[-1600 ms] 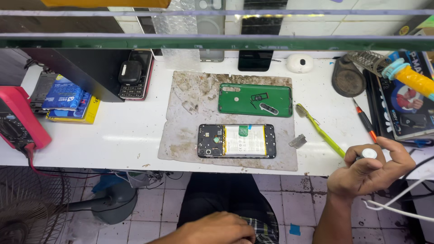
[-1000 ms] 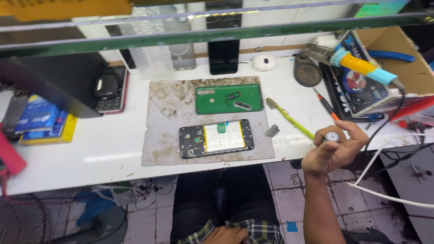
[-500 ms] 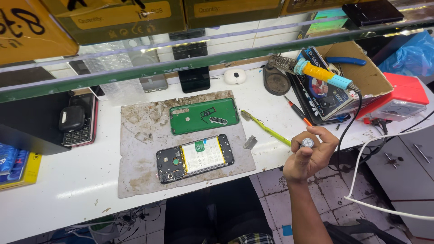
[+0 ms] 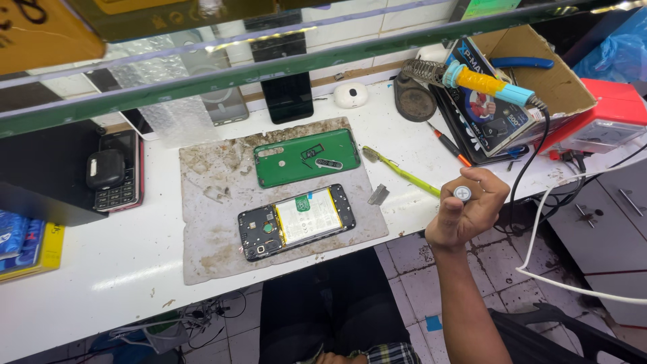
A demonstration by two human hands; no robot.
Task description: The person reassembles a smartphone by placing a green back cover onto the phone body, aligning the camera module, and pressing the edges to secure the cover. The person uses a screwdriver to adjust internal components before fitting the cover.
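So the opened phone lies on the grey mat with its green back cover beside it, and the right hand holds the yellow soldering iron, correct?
Not quite. In the head view the right hand holds a small tool with a round silver cap, off the bench edge. The yellow soldering iron rests on its stand at the back. The opened phone and green back cover do lie on the grey mat.

The right hand (image 4: 465, 212) grips a small tool whose round end cap (image 4: 462, 193) looks like shiny silver metal. The work mat (image 4: 202, 202) is matt grey, rubbery-looking and rough with brown stains. On it, the green back cover (image 4: 296, 158) is smooth, slightly glossy plastic; the opened phone (image 4: 296, 221) shows a black plastic frame and a pale, smooth battery. The bench top (image 4: 101, 269) is glossy white. The box (image 4: 566, 74) is plain brown cardboard.
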